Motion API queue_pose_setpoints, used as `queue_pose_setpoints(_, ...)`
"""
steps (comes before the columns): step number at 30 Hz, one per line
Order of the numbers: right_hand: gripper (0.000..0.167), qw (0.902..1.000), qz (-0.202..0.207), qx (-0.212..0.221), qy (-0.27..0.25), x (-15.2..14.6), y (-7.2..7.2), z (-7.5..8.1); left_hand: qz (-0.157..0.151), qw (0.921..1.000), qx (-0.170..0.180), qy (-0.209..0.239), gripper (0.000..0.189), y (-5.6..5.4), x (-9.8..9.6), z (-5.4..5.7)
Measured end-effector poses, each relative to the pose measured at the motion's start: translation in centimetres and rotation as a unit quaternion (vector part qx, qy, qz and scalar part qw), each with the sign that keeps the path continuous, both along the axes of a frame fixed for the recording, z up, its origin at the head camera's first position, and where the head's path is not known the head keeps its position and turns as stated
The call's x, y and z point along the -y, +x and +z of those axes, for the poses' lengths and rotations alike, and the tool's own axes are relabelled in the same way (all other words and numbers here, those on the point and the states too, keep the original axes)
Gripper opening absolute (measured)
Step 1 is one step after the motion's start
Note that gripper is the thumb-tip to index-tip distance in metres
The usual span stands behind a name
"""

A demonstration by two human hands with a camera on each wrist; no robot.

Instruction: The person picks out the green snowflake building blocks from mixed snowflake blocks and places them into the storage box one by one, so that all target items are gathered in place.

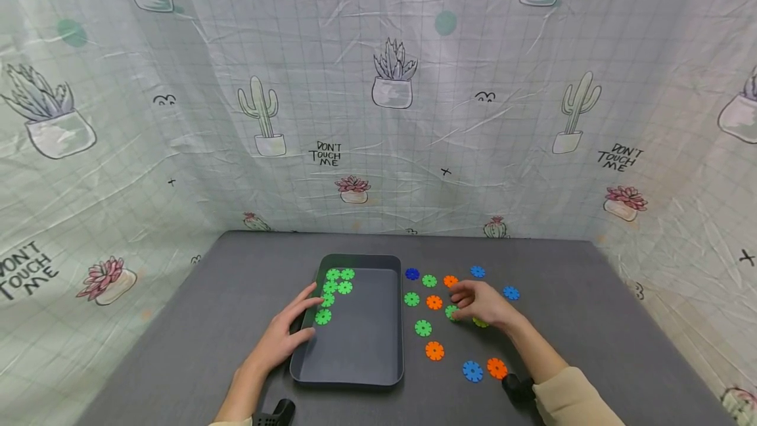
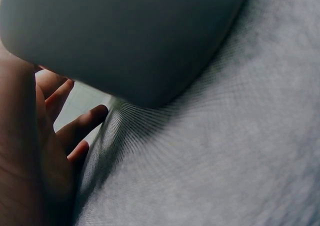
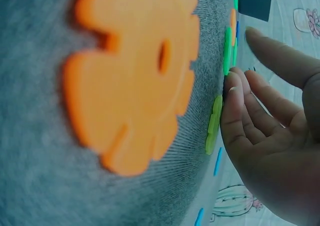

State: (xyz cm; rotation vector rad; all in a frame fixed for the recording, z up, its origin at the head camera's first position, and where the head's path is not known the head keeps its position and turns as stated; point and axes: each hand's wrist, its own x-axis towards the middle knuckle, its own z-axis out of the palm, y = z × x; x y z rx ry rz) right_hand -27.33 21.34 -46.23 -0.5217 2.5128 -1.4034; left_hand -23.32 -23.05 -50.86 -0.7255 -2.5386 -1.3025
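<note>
My left hand [image 1: 282, 339] lies at the left rim of a dark grey tray [image 1: 361, 354]. Its fingers are spread, with the index fingertip over the green notched discs [image 1: 322, 316] inside; in the left wrist view the tray's side covers part of the hand. Over the loose discs to the tray's right hovers my right hand [image 1: 481, 302], holding nothing. Its fingertips come down right at a green disc [image 1: 451, 312], partly covered by the hand. The right wrist view shows the fingers bent beside that disc, thumb held apart. Under the wrist lies a yellow-green disc [image 3: 214, 126].
Around the right hand lie orange discs [image 1: 434, 351], further green discs [image 1: 422, 328], light blue discs [image 1: 472, 371] and a dark blue disc [image 1: 412, 274]. The grey table [image 1: 195, 321] ends at a printed curtain [image 1: 437, 130] behind and at both sides.
</note>
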Motion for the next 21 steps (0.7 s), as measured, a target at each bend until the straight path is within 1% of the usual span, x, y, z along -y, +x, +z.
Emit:
queue_pose_setpoints(5,0.051,0.9996,-0.008,-0.012,0.025,0.26,-0.03,-0.22,0.003,1.0,0.0,-0.003,0.055,-0.04,0.02,0.0)
queue_pose_setpoints(10,0.041,0.9984,-0.013,-0.031,0.045,0.45,-0.02,-0.42,0.002,1.0,0.0,-0.002,0.055,-0.1,0.02,-0.03)
queue_pose_setpoints(14,0.037,0.9978,-0.008,-0.041,0.052,0.52,0.06,-0.49,0.003,1.0,0.001,-0.003,0.054,-0.15,0.03,-0.1)
queue_pose_setpoints(21,0.036,0.9972,-0.007,-0.047,0.058,0.69,0.23,-0.31,0.007,1.0,0.003,-0.004,0.054,-0.18,0.0,-0.12)
